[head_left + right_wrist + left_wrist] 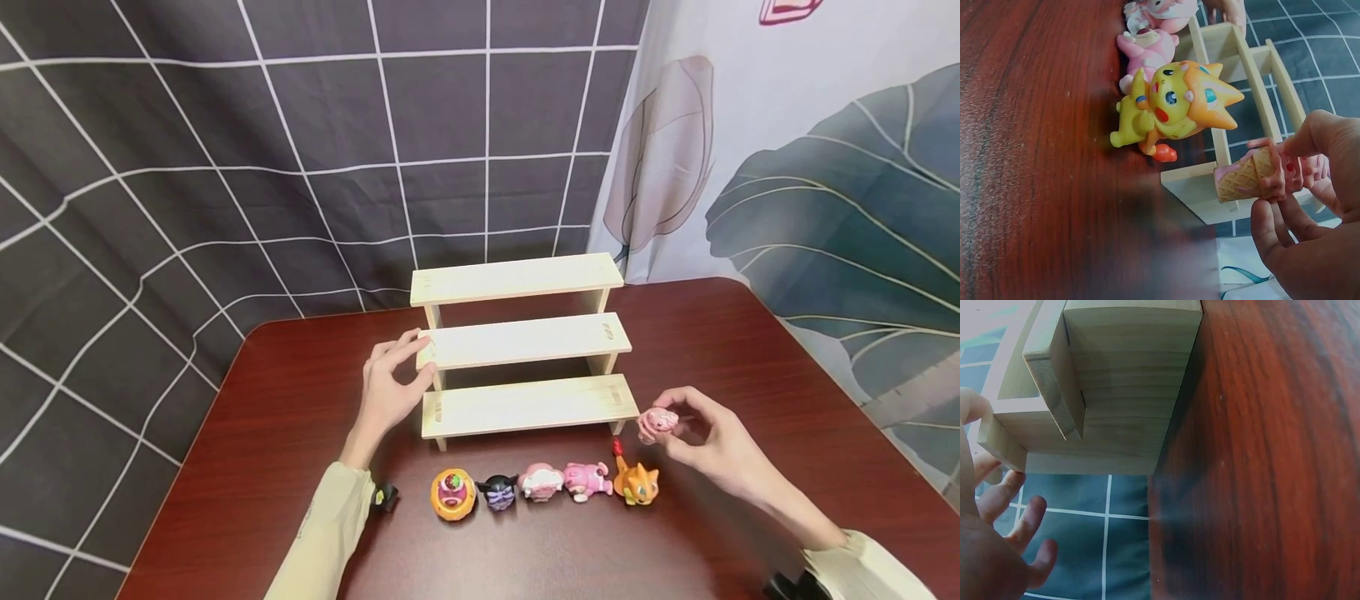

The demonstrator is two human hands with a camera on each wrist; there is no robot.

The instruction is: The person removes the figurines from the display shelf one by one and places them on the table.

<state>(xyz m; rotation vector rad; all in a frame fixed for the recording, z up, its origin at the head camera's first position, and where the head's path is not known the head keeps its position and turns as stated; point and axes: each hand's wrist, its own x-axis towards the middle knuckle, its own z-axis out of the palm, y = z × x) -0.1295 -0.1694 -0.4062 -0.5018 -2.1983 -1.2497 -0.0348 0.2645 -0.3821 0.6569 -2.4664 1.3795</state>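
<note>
A pale wooden three-step display stand [525, 343] stands on the table. With thumb and fingertips my left hand [392, 385] grips the left end of its middle step; the other fingers spread loosely in the left wrist view. My right hand [712, 437] pinches a pink ice cream cone figurine [1247, 178] between thumb and fingers, just off the stand's lower right corner. In the right wrist view the waffle cone points away from the palm. Below that hand stands a yellow figurine with an orange hood [637, 483], its red-tipped tail sticking up.
Left of the yellow figurine, a row runs along the stand's front: a pink figurine [588, 480], a pink-and-white one [541, 482], a black-and-purple one [498, 492] and a round orange one [453, 495]. A dark grid-patterned curtain [315, 150] hangs behind the red-brown table [300, 417].
</note>
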